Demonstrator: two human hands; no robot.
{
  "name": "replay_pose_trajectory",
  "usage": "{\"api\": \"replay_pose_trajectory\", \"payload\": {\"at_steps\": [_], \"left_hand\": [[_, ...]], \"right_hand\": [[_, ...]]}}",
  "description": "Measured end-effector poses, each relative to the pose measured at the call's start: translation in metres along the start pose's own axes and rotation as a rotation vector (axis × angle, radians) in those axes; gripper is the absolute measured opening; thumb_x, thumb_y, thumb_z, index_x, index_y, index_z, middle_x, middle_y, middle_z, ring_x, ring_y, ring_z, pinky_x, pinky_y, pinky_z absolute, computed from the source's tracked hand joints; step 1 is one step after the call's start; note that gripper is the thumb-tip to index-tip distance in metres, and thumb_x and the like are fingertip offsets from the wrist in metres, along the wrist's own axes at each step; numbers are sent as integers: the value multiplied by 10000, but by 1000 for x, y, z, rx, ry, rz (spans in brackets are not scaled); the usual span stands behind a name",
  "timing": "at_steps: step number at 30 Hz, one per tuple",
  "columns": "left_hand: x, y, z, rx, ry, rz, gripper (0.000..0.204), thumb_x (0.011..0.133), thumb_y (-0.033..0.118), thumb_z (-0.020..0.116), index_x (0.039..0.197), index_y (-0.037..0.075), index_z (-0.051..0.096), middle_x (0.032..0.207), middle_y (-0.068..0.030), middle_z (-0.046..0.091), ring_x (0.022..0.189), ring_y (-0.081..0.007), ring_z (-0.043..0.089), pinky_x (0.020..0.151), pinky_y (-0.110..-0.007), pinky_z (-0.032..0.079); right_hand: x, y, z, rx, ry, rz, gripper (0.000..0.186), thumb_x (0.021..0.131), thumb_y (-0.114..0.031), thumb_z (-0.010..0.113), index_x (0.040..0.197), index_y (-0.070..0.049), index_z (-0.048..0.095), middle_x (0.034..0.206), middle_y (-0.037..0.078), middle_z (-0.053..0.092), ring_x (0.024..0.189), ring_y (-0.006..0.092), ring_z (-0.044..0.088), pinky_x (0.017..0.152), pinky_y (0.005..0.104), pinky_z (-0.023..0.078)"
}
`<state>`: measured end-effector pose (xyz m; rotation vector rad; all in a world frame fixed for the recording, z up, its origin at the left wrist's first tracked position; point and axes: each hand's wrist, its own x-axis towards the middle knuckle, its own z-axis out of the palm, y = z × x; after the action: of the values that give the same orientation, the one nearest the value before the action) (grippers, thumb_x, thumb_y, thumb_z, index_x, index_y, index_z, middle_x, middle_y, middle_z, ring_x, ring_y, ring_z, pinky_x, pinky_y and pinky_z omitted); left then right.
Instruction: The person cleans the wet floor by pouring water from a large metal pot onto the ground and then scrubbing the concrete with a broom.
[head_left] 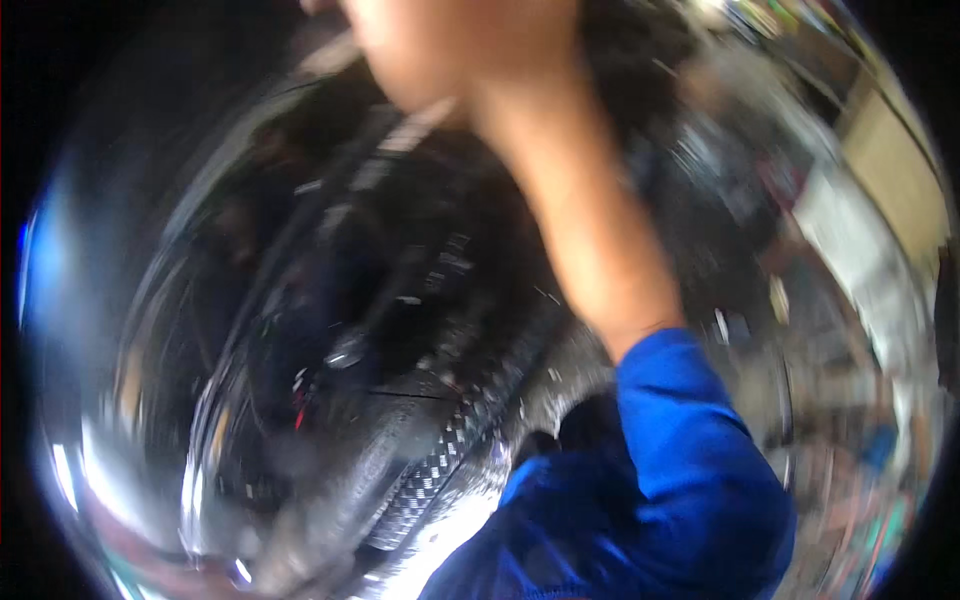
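Note:
My right hand (460, 45) reaches up to the top edge of the head view, with its bare forearm (585, 220) and blue sleeve (690, 430) coming from the lower right. Motion smears the hand and the frame cuts it off, so its fingers and anything in them cannot be made out. Close below it is a pale, blurred strip (405, 135) on a large dark structure (330, 250); whether the hand touches it is unclear. My left hand does not show.
A dark strip with a bright checkered pattern (430, 480) runs slantwise at the lower middle. Long shiny curved edges (215, 400) bend along the left. Rightward are a whitish sheet-like thing (860, 250), a tan panel (895, 160) and blurred clutter (850, 470).

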<state>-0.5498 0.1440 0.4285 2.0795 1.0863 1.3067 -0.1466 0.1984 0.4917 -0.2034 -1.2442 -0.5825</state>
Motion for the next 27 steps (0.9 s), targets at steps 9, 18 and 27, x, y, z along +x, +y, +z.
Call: {"api": "replay_pose_trajectory", "payload": {"at_steps": [9, 18, 27], "left_hand": [[-175, -133, 259, -214, -1266, 180, 198, 928, 41, 756, 1123, 41, 720, 1081, -126, 731, 940, -238, 719, 769, -340, 574], [-205, -217, 550, -29, -1417, 165, 198, 964, 220, 743, 1041, 39, 718, 788, -73, 691, 657, -188, 652, 600, -367, 520], [-361, -163, 630, 582, -2097, -560, 259, 1025, 249, 681, 1170, 36, 708, 1009, -56, 733, 851, -166, 709, 690, -364, 595]], "right_hand": [[-522, -655, -418, -1688, -384, 2325, 386, 905, -362, 757, 1085, -21, 775, 1081, 240, 757, 1046, 373, 732, 896, 469, 565], [-341, -773, -550, -1658, 1230, 1638, 264, 943, -260, 740, 934, 2, 708, 781, 122, 722, 593, 190, 672, 541, 347, 528], [-331, -791, -774, -1755, 455, 1929, 287, 950, -286, 720, 794, -51, 668, 661, 28, 633, 527, 135, 590, 486, 291, 442]]}}
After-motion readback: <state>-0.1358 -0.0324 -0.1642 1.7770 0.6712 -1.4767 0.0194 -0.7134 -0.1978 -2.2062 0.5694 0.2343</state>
